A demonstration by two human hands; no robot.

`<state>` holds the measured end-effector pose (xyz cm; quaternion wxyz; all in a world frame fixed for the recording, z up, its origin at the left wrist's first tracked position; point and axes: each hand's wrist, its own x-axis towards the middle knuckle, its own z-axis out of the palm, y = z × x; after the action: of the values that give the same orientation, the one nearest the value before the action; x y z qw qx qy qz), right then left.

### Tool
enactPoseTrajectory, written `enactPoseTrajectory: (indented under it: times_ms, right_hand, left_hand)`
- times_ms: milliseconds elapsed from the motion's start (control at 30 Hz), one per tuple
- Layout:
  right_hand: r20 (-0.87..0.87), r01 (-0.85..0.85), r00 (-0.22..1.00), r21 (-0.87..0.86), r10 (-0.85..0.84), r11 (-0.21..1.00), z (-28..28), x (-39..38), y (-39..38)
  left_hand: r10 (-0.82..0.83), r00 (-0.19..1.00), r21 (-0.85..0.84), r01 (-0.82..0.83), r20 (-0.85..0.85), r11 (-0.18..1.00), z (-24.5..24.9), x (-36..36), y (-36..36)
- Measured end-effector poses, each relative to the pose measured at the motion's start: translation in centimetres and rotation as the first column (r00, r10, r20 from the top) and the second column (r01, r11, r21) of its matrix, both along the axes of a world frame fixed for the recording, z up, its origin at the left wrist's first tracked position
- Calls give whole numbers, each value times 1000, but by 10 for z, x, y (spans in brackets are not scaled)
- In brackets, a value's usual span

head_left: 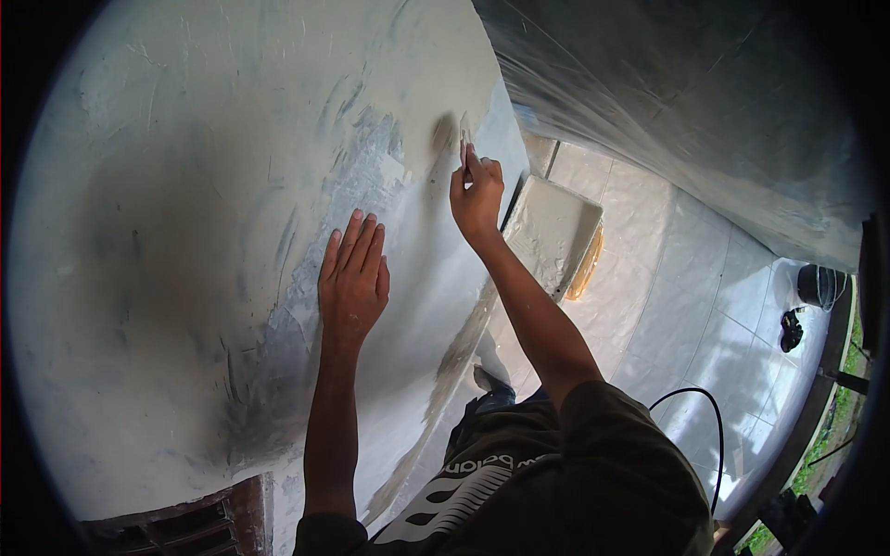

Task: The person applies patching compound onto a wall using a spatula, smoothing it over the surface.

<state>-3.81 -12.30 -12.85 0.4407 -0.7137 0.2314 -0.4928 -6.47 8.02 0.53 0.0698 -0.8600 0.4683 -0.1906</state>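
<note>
your right hand is curled tight round one scraper, blade pointing 12 o'clock. left hand lies flat on the wall, fingers straight, holding nothing. one tray at 3 o'clock.

Wall: pale grey-white, patchy, with darker grey streaks through the middle and a shadowed area at left. Brown slatted grille set low in it. Floor: large pale tiles, glossy, catching bright daylight. Creased translucent sheet hangs across the upper right. Black cable loops over the tiles. Dark bucket stands at the far edge, with a small dark object just beside it, too small to identify. Strip of grass beyond the floor's edge. Light natural, from the right.
</note>
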Motion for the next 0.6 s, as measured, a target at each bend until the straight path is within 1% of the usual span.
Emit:
enactPoseTrajectory:
  times_ms: [33,133,200,233,300,367,400,433,500,533,600]
  right_hand:
    - [-40,7,999,3,-7,1000,-1,9,-5]
    - [-79,-11,997,-24,9,1000,-8,27,-3]
    - [-66,-72,995,2,72,997,-10,26,14]
    - [-60,-94,994,5,94,996,-11,20,26]
    - [-119,-181,975,73,189,981,-11,4,52]
    - [-100,-256,958,132,270,957,2,-26,72]
    - [-95,-297,946,135,311,945,6,-42,78]
    - [-94,-298,946,135,311,945,17,-52,77]
    - [82,-282,959,203,271,938,37,-70,70]
    - [130,-198,976,178,177,964,38,-63,58]
    - [153,-107,986,232,72,967,41,-43,29]
  left_hand:
    - [-1,1000,0,1,0,1000,0,0,0]
    - [-5,1000,-4,5,0,1000,1,-1,-1]
    - [-2,1000,-1,2,-2,1000,2,-1,-1]
    - [0,1000,2,0,-3,1000,2,-1,-1]
    - [-3,1000,0,3,-4,1000,2,0,-2]
    - [-5,1000,-2,5,-4,1000,2,-1,-2]
    - [-5,1000,-2,5,-2,1000,2,-1,-2]
    - [-4,1000,-1,4,2,1000,2,-1,-1]
    - [-3,1000,0,3,-3,1000,2,0,-1]
    - [-4,1000,0,4,-6,1000,2,0,0]
    - [-1,1000,-1,1,-7,1000,2,0,0]
